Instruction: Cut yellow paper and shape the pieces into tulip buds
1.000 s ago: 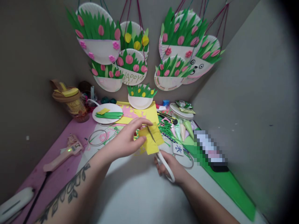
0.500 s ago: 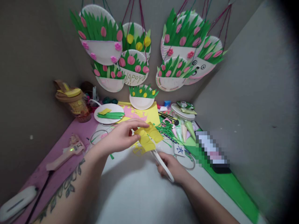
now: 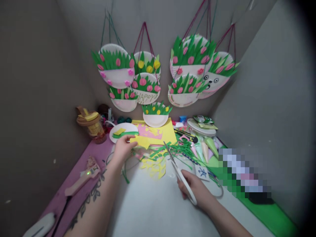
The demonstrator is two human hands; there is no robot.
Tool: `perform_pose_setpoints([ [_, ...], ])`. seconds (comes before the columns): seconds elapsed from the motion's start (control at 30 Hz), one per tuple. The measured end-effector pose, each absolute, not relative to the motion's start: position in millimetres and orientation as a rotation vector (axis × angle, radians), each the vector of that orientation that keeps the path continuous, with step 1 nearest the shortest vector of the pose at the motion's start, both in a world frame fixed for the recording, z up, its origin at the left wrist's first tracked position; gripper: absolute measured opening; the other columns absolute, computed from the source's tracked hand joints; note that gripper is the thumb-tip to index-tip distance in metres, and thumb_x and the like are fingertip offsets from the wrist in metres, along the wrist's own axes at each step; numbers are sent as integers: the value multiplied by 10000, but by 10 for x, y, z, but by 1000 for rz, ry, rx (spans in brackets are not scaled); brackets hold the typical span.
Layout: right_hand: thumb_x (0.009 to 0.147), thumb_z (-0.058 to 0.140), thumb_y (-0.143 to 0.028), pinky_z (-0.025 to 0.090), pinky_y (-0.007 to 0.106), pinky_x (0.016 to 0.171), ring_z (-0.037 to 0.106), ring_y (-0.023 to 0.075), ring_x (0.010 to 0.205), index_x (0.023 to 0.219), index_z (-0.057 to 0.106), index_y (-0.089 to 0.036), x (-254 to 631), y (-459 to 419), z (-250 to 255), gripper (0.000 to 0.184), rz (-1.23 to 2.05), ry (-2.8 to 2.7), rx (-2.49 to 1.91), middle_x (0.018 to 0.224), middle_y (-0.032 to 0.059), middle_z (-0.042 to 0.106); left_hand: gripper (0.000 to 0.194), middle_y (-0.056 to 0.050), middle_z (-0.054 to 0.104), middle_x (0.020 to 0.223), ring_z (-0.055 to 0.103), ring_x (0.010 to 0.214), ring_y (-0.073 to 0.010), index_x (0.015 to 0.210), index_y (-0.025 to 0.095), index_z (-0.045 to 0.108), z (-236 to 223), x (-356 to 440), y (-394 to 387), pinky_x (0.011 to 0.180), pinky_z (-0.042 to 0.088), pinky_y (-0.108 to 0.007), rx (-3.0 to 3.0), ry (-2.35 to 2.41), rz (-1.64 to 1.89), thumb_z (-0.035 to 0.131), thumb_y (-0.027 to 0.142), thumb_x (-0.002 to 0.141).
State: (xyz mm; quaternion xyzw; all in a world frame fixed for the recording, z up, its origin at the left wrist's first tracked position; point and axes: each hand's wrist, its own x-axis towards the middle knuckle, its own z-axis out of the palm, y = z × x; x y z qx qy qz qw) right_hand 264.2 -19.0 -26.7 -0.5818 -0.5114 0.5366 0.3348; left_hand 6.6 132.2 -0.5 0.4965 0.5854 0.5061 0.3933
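Observation:
My left hand [image 3: 124, 148] pinches a piece of yellow paper [image 3: 141, 142] between thumb and fingers, above the scrap pile. Wrapped round the white handles of a pair of scissors [image 3: 182, 177] is my right hand [image 3: 194, 187]. The scissor blades point up and to the left, apart from the paper, and look closed or nearly so. Below them lie yellow paper offcuts [image 3: 156, 166] with curved cut edges. A white paper plate [image 3: 134, 127] holding green strips and a folded yellow piece sits just behind my left hand.
Several paper-plate baskets [image 3: 118, 77] with paper flowers hang on the back wall. Green paper shreds [image 3: 181, 148], piping bags [image 3: 204, 151] and a phone [image 3: 260, 197] lie to the right. On the left are a lidded cup [image 3: 95, 130] and a pink glue gun [image 3: 82, 181].
My left hand has drawn the yellow paper left and away from the scissors, which earlier were at its edge. The view has tilted up, showing more of the wall.

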Motion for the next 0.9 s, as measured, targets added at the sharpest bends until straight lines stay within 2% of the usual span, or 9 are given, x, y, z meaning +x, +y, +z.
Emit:
perform_pose_setpoints([
  [0.13,616,508,-250,375,195,425,445,76,442,651,456,-206,2632,-190,-318,77,1417,-1312,-1483,545,-61,494,424,-18,623,681,583,565,-148,887,130,594,-177,-58,1435,473,414,-218,1071,1497,1344,743,273,517],
  [0.23,598,498,-225,375,195,424,437,75,442,652,442,-210,2626,-198,-360,79,1455,-1282,-1440,552,-61,511,447,16,582,641,559,529,-127,956,147,557,-154,-161,1473,457,386,-199,1077,1594,1433,719,274,559],
  [0.33,589,486,-194,364,195,429,436,77,438,650,446,-211,2625,-201,-404,75,1475,-1274,-1432,537,-63,518,424,40,528,603,519,486,-111,983,143,551,-100,-213,1559,444,368,-200,1115,1740,1410,692,272,604],
  [0.43,591,487,-171,331,190,433,424,75,442,633,434,-213,2631,-204,-418,80,1486,-1268,-1410,520,-65,521,373,16,540,629,553,520,-138,969,126,564,-57,-220,1722,475,406,-231,1142,1845,1351,663,278,644],
  [0.57,593,525,-144,302,188,451,434,77,471,612,403,-214,2650,-218,-374,142,1486,-1301,-1390,537,-54,576,413,-90,617,859,638,833,-248,1001,124,556,-6,-258,1887,707,497,-343,1225,2042,1312,675,320,658],
  [0.63,593,536,-137,310,191,464,455,83,488,609,397,-214,2663,-218,-351,160,1495,-1311,-1391,553,-44,607,454,-145,604,1000,580,1035,-313,1018,125,547,2,-267,1869,860,462,-419,1283,2148,1292,696,331,641],
  [0.7,599,548,-141,321,195,474,473,90,500,609,402,-214,2675,-210,-342,164,1486,-1322,-1399,564,-37,623,452,-170,582,1066,514,1133,-344,1024,125,543,-11,-221,1768,941,411,-462,1351,2208,1257,689,325,645],
  [0.8,608,560,-148,340,199,487,503,99,521,614,417,-214,2693,-195,-350,157,1464,-1333,-1403,583,-30,637,348,-136,600,994,556,1035,-308,970,131,567,-27,-12,1458,905,437,-439,1463,2176,1189,647,304,678],
  [0.9,615,554,-147,356,198,493,524,103,525,615,424,-215,2705,-191,-356,146,1473,-1322,-1385,579,-35,637,190,-35,613,796,593,753,-196,820,174,609,52,265,989,724,493,-317,1652,1945,1092,637,329,713],
])
